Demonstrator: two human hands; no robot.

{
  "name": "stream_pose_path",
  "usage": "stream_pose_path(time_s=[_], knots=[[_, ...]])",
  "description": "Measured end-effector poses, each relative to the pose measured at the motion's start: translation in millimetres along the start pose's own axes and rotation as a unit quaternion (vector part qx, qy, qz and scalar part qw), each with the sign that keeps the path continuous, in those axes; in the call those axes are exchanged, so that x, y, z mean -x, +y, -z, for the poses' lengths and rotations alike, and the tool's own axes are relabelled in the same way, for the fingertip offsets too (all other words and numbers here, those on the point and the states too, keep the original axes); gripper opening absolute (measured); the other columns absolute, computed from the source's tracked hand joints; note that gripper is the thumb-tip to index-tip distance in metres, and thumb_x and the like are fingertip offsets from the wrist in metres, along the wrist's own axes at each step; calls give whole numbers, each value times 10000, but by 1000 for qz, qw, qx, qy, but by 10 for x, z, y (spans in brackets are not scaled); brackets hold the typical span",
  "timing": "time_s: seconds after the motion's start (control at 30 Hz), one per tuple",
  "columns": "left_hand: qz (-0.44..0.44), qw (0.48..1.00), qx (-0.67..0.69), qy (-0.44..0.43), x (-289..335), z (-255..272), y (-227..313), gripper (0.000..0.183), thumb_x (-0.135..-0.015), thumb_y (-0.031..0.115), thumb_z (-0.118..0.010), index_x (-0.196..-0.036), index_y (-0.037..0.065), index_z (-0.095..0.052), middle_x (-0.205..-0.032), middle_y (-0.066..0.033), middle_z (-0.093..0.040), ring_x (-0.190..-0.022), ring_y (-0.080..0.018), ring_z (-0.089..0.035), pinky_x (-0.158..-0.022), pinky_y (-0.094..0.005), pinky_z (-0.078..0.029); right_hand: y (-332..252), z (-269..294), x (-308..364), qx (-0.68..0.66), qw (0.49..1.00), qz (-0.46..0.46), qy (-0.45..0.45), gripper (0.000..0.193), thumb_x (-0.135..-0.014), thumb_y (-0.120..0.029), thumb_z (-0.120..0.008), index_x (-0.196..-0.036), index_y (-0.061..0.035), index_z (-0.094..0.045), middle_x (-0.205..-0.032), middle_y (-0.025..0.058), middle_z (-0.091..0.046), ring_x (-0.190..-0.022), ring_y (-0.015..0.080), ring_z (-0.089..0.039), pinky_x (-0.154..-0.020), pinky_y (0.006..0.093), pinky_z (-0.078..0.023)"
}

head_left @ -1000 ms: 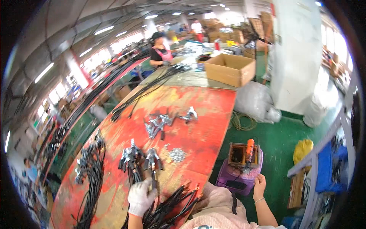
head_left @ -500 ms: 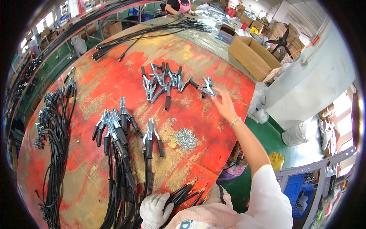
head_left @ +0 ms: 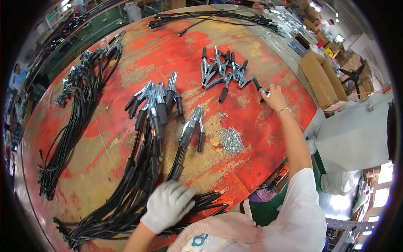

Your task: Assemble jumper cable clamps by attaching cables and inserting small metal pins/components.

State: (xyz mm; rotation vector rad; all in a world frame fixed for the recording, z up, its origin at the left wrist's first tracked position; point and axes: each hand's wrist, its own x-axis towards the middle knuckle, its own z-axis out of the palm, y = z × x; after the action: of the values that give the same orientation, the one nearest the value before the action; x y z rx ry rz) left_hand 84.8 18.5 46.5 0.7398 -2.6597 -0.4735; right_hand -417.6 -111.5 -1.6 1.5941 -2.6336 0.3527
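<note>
Far right on the table, my bare right hand (head_left: 275, 100) has its fingers closed around a silver clamp (head_left: 263, 90) with black handle grips; the fingers hide much of it. Left of it lies a group of similar spring clamps (head_left: 222, 71). My left hand (head_left: 170, 206), in a white glove, is palm down at the near edge, above black cables (head_left: 126, 197); its fingers are loosely stretched and slightly blurred. Bare cable ends with copper lugs (head_left: 216, 194) lie right beside it. Clamps fitted to cables (head_left: 155, 107) rest mid-table, another clamped cable (head_left: 191, 128) to their right.
A pile of small metal nuts (head_left: 231, 140) sits on the red, worn table (head_left: 268, 138). A big bundle of clamped cables (head_left: 84, 101) lies at left, loose cables (head_left: 218, 17) at the far edge. Beyond the right edge are an open cardboard box (head_left: 323, 80) and a black fan (head_left: 351, 76).
My right hand has closed on the clamp it was reaching toward. My left hand has moved forward over the cables. The whole view has shifted, so the table sits differently in it.
</note>
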Motion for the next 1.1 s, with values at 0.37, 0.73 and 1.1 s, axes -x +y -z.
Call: stream_pose_path(time_s=[0.37, 0.73, 1.1], knots=[[67, 961, -264, -37, -831, -415, -605, 374, -722, 155, -649, -1096, 152, -646, -1076, -102, -632, -1061, -281, -590, -903, -445, -474, 344, 674, 1256, -813, 559, -156, 39, 264, -971, -200, -528, -1091, 31, -576, -967, 104, -631, -846, 197, -586, -718, 328, -501], [122, 941, -310, 55, -876, -374, -612, 398, -754, 175, -681, -1147, 203, -627, -1130, -68, -623, -1093, -264, -573, -878, -410, -490, -279, 282, 2803, -892, 427, -146, 34, 421, -1017, -215, -454, -1351, 39, -422, -1274, 176, -519, -960, 230, -615, -794, 320, -543], [122, 979, 10, -160, 94, 18, 284, 255, -755, 140, -695, -1001, 206, -695, -924, -1, -681, -858, -234, -631, -767, -360, -473, -580, 407, 2910, -770, 629, -45, -92, 505, -999, -190, -488, -1419, 35, -319, -1367, 203, -487, -1068, 311, -633, -763, 315, -582]])
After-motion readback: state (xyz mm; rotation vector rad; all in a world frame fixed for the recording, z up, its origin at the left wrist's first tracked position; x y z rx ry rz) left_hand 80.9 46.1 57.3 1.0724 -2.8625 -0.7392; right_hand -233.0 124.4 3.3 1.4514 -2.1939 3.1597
